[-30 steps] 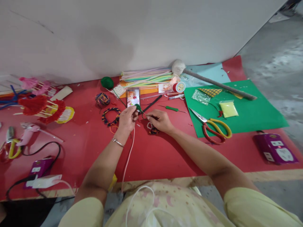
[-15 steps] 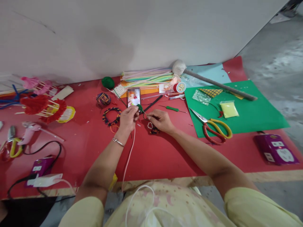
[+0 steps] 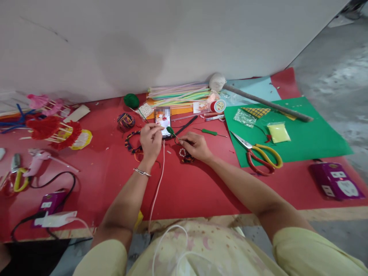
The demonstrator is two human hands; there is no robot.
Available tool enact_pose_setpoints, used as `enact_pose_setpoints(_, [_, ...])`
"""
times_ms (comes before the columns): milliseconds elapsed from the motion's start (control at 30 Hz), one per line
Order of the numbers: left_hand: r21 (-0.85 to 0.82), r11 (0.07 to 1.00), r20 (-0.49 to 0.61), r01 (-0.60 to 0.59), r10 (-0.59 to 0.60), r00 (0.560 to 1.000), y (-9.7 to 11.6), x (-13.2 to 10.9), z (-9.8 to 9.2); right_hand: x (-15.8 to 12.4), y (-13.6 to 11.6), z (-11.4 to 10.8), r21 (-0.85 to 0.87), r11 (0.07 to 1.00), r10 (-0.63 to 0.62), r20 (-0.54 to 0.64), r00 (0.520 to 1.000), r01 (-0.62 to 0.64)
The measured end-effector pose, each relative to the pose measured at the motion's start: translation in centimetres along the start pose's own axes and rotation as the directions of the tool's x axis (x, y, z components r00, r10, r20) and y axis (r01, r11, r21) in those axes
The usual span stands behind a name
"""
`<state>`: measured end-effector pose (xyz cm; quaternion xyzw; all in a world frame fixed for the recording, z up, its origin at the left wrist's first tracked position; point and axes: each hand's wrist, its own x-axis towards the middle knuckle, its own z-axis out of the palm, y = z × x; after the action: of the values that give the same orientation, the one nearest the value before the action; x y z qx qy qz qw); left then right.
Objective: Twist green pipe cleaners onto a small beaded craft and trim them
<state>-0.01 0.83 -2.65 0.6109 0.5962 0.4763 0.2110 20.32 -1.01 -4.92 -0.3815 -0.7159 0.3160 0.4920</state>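
My right hand is closed in a pinch on a thin, light-coloured stem. A small green yarn piece sits at the stem's far end, over the phone's lower edge. My left hand is beside it, fingertips pinched together, apart from the green piece. Green yarn runs from the green yarn ball toward these fingers; the pinched part is too fine to make out clearly. Between the hands lies a phone with its screen lit. Under my right hand are white beads; a dark braided ring is partly behind my left.
A multicoloured yarn ball, a green-handled tool and a thread spool lie around the phone. Scissors rest partly on a green sheet. A pink glue gun and purple boxes stand at the sides.
My left hand has moved left and slightly up, off the green yarn piece, uncovering more of the phone. My right hand has stayed nearly in place with the stem.
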Motion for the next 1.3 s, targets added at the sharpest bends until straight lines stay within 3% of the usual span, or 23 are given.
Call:
enact_pose_setpoints(67, [0.345, 0.926, 0.039, -0.153, 0.149, 0.988, 0.1, 0.1, -0.5, 0.0, 0.0, 0.1, -0.012, 1.0, 0.014, -0.022, 1.0, -0.015])
enact_pose_setpoints(133, [0.517, 0.833, 0.101, -0.198, 0.17, 0.98, 0.1, 0.1, -0.6, 0.0, 0.0, 0.1, -0.019, 1.0, 0.021, -0.035, 0.999, -0.021])
enact_pose_setpoints(300, [0.548, 0.814, 0.199, -0.195, 0.1, 0.975, -0.9, 0.3, 0.1, -0.1, 0.1, 0.2, -0.017, 1.0, 0.017, -0.037, 0.999, -0.017])
enact_pose_setpoints(400, [0.444, 0.876, 0.165, -0.186, 0.125, 0.978, -1.0, 0.5, 0.1, -0.1, 0.2, 0.2, -0.005, 1.0, 0.015, -0.041, 0.999, -0.015])
enact_pose_setpoints(467, [0.309, 0.941, 0.042, -0.14, 0.133, 0.99, -0.5, 0.6, -0.1, -0.1, 0.2, 0.2, -0.007, 1.0, 0.016, -0.044, 0.999, -0.017])
enact_pose_setpoints(533, [0.07, 0.997, -0.083, -0.043, 0.049, 0.995, 0.1, 0.5, -0.1, -0.1, 0.3, 0.2, -0.01, 1.0, 0.012, -0.047, 0.999, -0.012])
enact_pose_setpoints(567, [-0.091, 0.995, -0.094, 0.039, -0.048, 0.994, 0.5, 0.4, -0.1, -0.1, 0.3, 0.2, -0.01, 1.0, 0.007, -0.048, 0.999, -0.007])
enact_pose_setpoints(633, [-0.413, 0.861, 0.066, 0.296, -0.295, 0.953, 1.1, 0.1, 0.1, -0.1, 0.3, 0.2, -0.007, 1.0, -0.005, -0.049, 0.999, 0.004])
enact_pose_setpoints(700, [-0.574, 0.621, 0.323, 0.533, -0.427, 0.845, 1.6, -0.1, 0.3, -0.1, 0.4, 0.1, -0.006, 1.0, -0.003, -0.045, 0.999, 0.003])
enact_pose_setpoints(767, [-0.631, 0.475, 0.437, 0.613, -0.436, 0.787, 1.9, -0.3, 0.4, -0.1, 0.4, 0.2, -0.003, 1.0, 0.008, -0.036, 0.999, -0.008])
enact_pose_setpoints(833, [-0.667, 0.417, 0.457, 0.618, -0.426, 0.781, 2.0, -0.4, 0.4, -0.2, 0.4, 0.2, 0.002, 1.0, 0.011, -0.021, 1.0, -0.011])
enact_pose_setpoints(1100, [-0.698, 0.327, 0.517, 0.637, -0.384, 0.764, 1.8, -0.5, 0.5, -0.1, 0.1, 0.0, -0.001, 1.0, -0.001, 0.025, 1.0, 0.001])
enact_pose_setpoints(1300, [-0.704, 0.314, 0.518, 0.637, -0.386, 0.764, 1.8, -0.4, 0.7, 0.0, -0.2, -0.2, 0.003, 1.0, 0.003, 0.029, 1.0, -0.003])
